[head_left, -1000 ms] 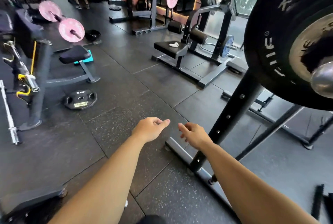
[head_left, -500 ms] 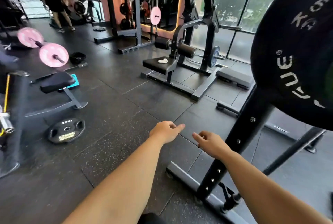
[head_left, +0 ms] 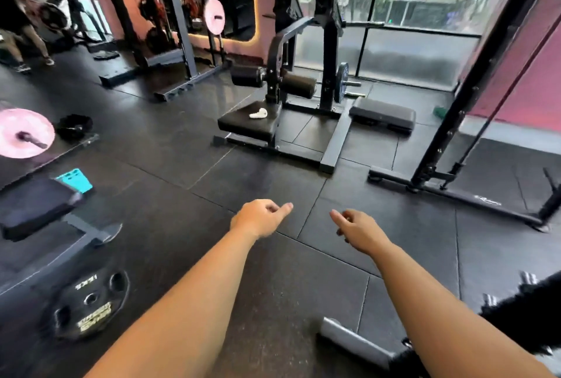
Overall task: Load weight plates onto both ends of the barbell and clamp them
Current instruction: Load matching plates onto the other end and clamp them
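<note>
your left hand and right hand hung loosely curled, empty; you could have tripped on the weight plate lying on the floor.

The floor is dark rubber tiling, matt and finely speckled, with thin seams between tiles. A black weight plate lying on it looks like matt rubber with yellow printed lettering. The pink plate at the left has a smooth, faintly glossy coat. The machine frame and rack upright are dark painted metal with a dull sheen. The seat pad looks like smooth black vinyl. The window behind is glass.
</note>
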